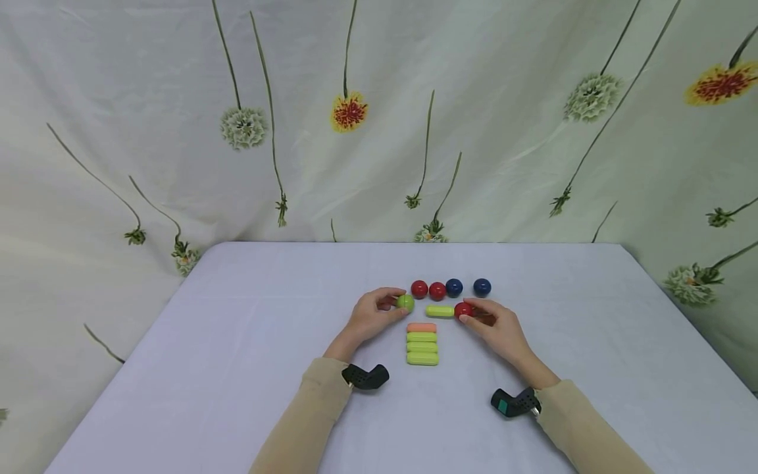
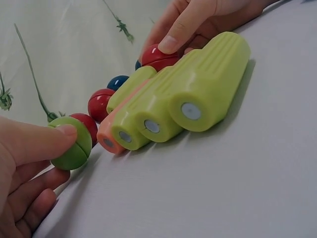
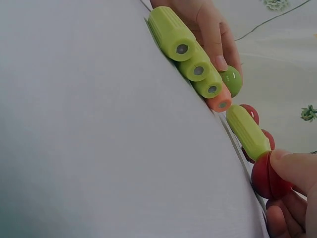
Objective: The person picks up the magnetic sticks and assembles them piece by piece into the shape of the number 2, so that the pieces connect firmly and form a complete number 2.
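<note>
My left hand (image 1: 372,313) pinches a green ball (image 1: 405,302) between thumb and fingers; a seam runs round the ball in the left wrist view. With thumb and fingertips, my right hand (image 1: 497,327) grips a red ball (image 3: 270,174). That ball sits against the right end of a yellow-green rod (image 1: 439,311) lying crosswise on the table. The rod's left end stays apart from the green ball. Nearer the front, an orange rod (image 1: 422,327) and three yellow-green rods (image 1: 422,359) lie in a stacked row, their ends showing round grey metal-like discs (image 2: 191,111).
Behind the crosswise rod stand two more red balls (image 1: 419,289) and two blue balls (image 1: 482,287), the right blue one a little apart. A white cloth covers the table (image 1: 237,368). A flower-printed curtain (image 1: 474,66) hangs behind its far edge.
</note>
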`<state>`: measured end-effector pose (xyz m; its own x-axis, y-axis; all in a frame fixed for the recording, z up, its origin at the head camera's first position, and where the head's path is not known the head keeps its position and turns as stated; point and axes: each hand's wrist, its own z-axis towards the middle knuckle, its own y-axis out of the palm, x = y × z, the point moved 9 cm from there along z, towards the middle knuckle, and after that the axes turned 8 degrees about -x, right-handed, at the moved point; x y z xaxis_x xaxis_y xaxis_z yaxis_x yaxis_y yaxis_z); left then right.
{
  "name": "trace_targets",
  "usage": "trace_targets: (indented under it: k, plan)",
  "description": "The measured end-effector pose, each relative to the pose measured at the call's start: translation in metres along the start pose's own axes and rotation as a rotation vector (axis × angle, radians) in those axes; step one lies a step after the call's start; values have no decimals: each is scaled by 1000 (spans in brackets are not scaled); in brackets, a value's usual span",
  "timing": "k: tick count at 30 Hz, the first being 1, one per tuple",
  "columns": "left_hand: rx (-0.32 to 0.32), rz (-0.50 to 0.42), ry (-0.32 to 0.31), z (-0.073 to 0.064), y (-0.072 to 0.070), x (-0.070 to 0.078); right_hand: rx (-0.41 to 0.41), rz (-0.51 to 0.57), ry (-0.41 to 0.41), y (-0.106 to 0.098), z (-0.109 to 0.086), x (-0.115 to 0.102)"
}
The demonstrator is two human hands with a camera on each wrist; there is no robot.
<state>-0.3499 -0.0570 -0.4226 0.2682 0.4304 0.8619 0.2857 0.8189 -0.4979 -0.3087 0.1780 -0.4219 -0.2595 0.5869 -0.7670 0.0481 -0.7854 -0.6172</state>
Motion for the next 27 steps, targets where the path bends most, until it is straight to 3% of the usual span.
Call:
trace_targets:
  k: [10,27]
  plan:
    - [-17,1,-25,-1,4,1,14,-26,-12,0,0,-1]
    - [-36,-14,12,-2,7,5,14,-18,-30,0,1,-2]
